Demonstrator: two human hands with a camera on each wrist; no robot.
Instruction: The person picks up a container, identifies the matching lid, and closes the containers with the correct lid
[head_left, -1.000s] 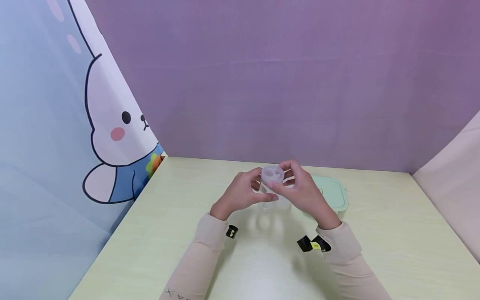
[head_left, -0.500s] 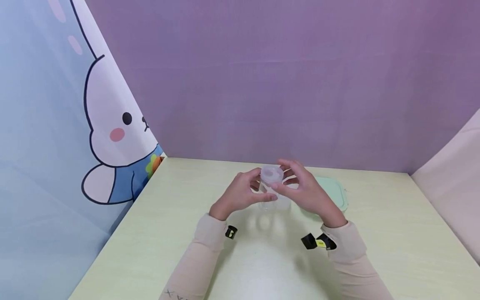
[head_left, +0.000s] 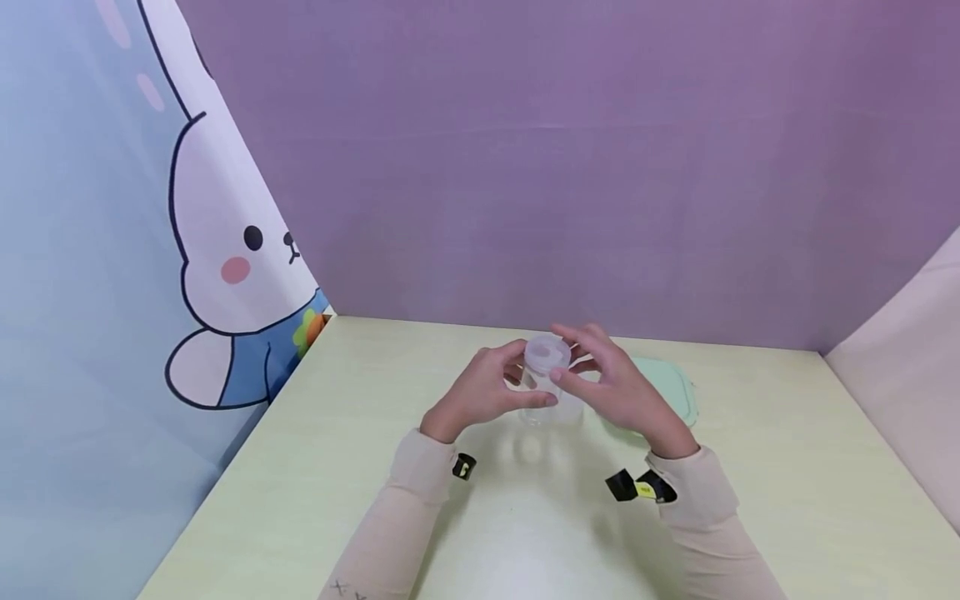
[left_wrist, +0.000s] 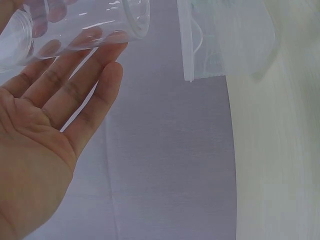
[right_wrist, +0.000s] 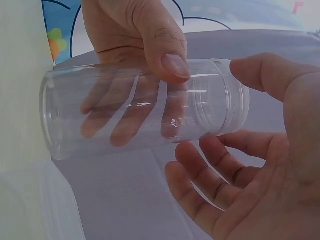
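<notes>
Purple backdrop, pale green table (head_left: pixel 315 467); both hands on a clear jar (head_left: pixel 546 385) above mid-table.
Left hand (head_left: pixel 480 392) grips the jar's body, thumb in front, fingers wrapped behind. Right hand (head_left: pixel 618 390) at the lid (head_left: pixel 547 352), thumb and fingertips closed round its rim. Jar upright, looks empty. Green box (head_left: pixel 671 392) sits just behind the right hand. Rabbit curtain (head_left: pixel 225 250) at left.
</notes>
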